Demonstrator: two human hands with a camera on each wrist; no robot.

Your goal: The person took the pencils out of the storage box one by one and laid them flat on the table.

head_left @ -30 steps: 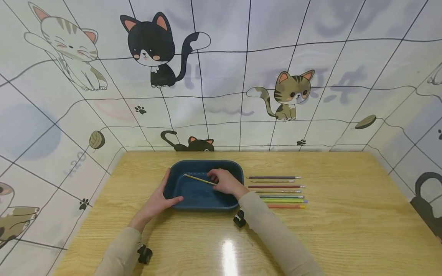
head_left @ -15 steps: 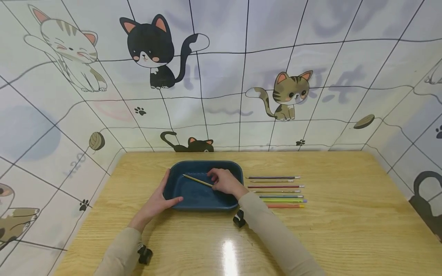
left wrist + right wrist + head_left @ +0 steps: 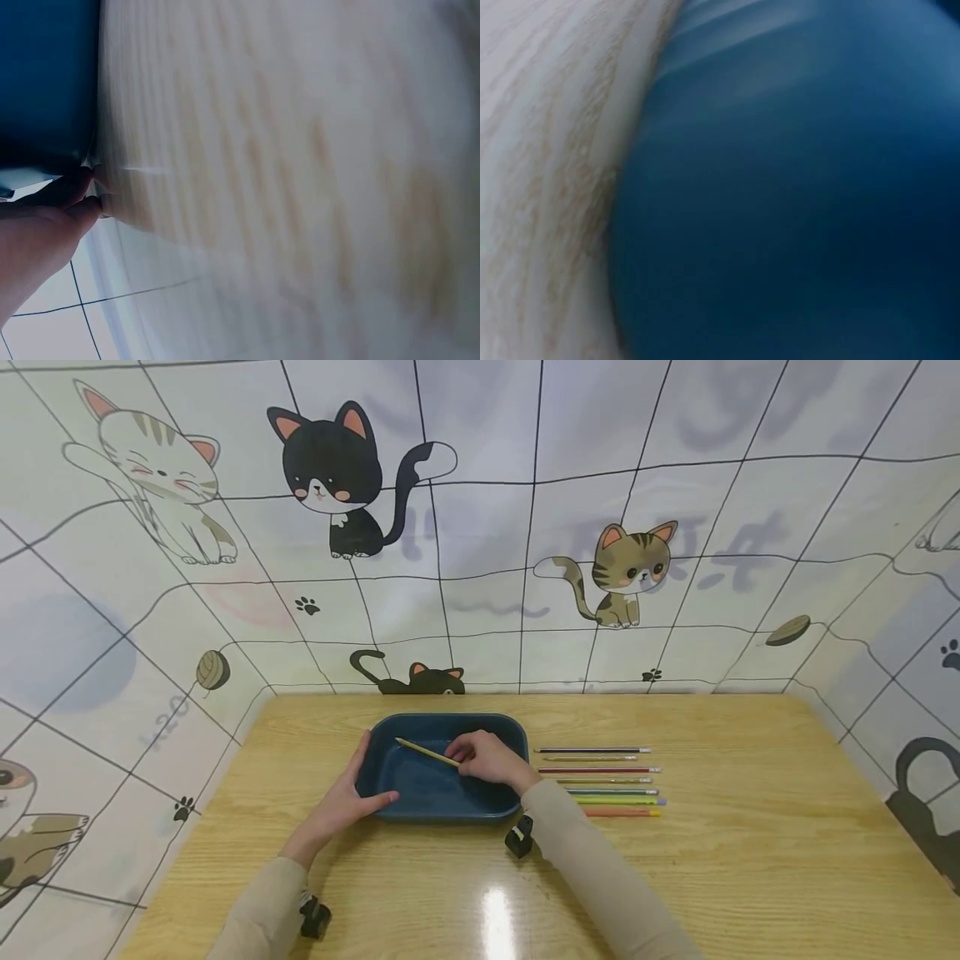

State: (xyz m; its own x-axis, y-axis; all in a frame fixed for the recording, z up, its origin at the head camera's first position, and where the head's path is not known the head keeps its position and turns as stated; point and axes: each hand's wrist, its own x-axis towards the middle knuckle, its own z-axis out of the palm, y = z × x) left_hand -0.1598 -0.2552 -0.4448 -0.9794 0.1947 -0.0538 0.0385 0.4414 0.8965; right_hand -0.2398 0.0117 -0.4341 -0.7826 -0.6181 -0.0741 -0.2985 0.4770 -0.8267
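A dark blue tray (image 3: 420, 797) with raised walls sits on the table in the head view. My left hand (image 3: 339, 802) holds its left end, thumb over the front rim and fingers along the outer wall. In the left wrist view, the fingers touch the low outside of the tray (image 3: 45, 82). Inside the tray lies a yellowish pencil (image 3: 427, 752), slanting with its point toward the back left. My right hand (image 3: 491, 758) pinches its near end, which the fingers hide. The right wrist view shows only the tray's blurred outer wall (image 3: 780, 187) and some tabletop.
Right of the tray, several pencils lie in a row, among them a dark one (image 3: 592, 750), a red one (image 3: 600, 770) and an orange one (image 3: 622, 813). The wooden table (image 3: 750, 860) meets cat-printed walls (image 3: 487, 610) at the back and sides.
The pencil in my right hand has shifted slightly left and tilted a little more. The hand stays at nearly the same spot. My left hand keeps its place on the tray.
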